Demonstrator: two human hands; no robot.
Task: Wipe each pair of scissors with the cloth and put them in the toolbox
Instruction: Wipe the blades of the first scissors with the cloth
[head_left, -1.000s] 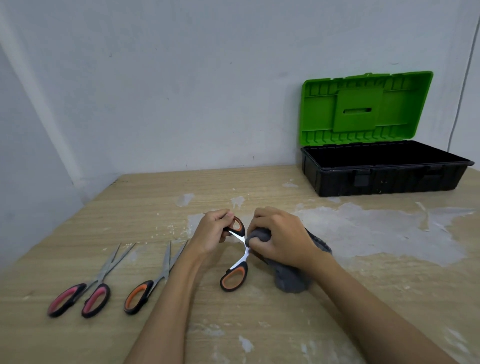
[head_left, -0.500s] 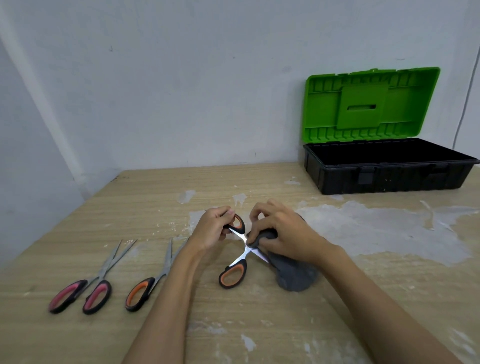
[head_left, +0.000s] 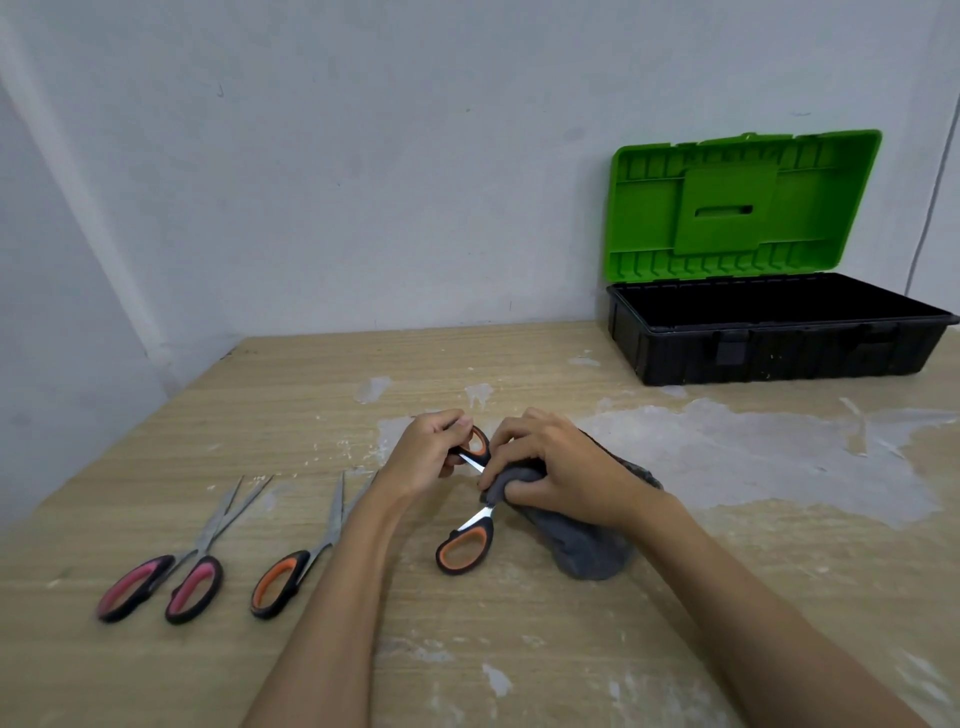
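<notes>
My left hand (head_left: 423, 457) pinches the upper handle loop of the orange-handled scissors (head_left: 466, 543), thumb and fingers curled round it. The scissors are spread wide, and the other handle loop lies low against the table (head_left: 519, 649), nearer to me. My right hand (head_left: 558, 467) is clamped on the grey cloth (head_left: 587, 545), fingers curled over a bunched fold that wraps the blades just past the pivot; only a short silver stretch of each blade shows between the handles and the cloth. The rest of the cloth trails under my right wrist and lies in a heap on the table.

To my left two more pairs lie flat on the table, blades pointing away from me. The pink-handled scissors (head_left: 161, 587) are farthest left, with the blades slightly parted. Just beside them is a second orange-handled pair (head_left: 280, 579), its blade tips partly hidden behind my left forearm.

The toolbox (head_left: 779, 353) stands at the far right of the table, against the wall and well apart from my hands. Its green lid (head_left: 743, 202) stands upright, showing the ribbed inside. The black tub is open, and the part of its inside that I can see holds no scissors; the near wall hides its floor.

The table is pale wood with whitish worn patches.
</notes>
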